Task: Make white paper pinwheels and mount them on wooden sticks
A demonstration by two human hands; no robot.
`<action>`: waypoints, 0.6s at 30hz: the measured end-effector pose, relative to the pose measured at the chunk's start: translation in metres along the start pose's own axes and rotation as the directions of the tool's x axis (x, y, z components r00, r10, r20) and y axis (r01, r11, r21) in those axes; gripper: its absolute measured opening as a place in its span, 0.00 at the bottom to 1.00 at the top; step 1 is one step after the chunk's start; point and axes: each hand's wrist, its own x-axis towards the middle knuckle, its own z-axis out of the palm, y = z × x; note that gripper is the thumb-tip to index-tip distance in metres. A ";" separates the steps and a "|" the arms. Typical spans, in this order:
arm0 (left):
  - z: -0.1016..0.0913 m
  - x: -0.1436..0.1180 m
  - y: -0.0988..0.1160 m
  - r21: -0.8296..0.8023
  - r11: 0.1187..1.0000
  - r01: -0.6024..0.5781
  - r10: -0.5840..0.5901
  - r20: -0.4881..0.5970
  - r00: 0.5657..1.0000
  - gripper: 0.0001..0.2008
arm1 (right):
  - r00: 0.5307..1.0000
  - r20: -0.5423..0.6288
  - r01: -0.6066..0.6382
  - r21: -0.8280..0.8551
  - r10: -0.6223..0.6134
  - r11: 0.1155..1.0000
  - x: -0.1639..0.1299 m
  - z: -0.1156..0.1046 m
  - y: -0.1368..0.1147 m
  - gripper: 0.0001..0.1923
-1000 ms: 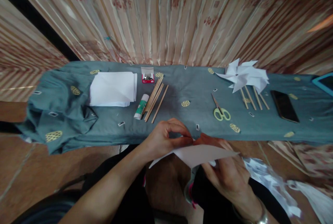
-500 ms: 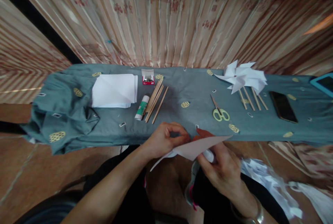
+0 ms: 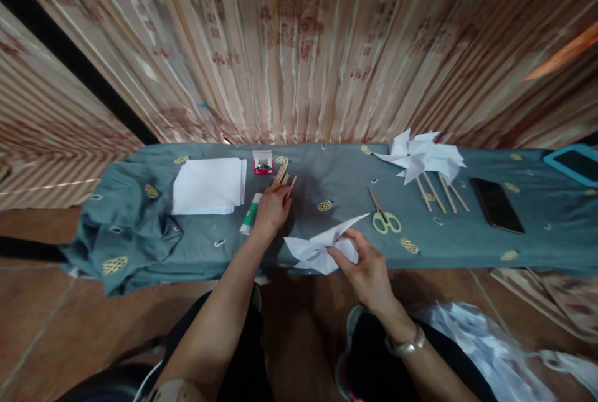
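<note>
Your left hand [image 3: 272, 210] and forearm are bare, no sleeve in view. Right hand [image 3: 369, 265] is bare too, w/ a metallic silver-tone bracelet or watch band at the wrist. Lower down you've got dark, prob. black, clothing over both legs. Bit of pink/magenta trim shows near your right knee; can't tell what it belongs to.

A low bench draped in a grey-blue cloth [image 3: 336, 171] bears, from left to right: a stack of white paper [image 3: 208, 185], a glue stick [image 3: 250, 215], a box of pins [image 3: 263, 163], wooden sticks [image 3: 284, 176], scissors [image 3: 382, 215], finished paper pinwheels [image 3: 420, 156] and a phone [image 3: 496, 205].
</note>
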 end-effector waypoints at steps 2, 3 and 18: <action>0.004 0.002 0.003 0.085 0.995 -0.043 0.041 0.022 0.999 0.14 | 1.000 0.008 -0.016 0.001 0.016 1.000 0.002 0.000 0.000 0.17; 0.006 0.003 0.005 0.116 0.992 -0.059 0.055 0.032 0.998 0.15 | 1.000 0.013 -0.020 0.001 0.020 1.000 0.003 0.000 -0.001 0.17; 0.004 0.024 -0.011 0.224 0.974 0.028 -0.020 -0.038 0.999 0.11 | 1.000 -0.015 0.008 0.024 -0.007 1.000 0.024 -0.008 -0.001 0.17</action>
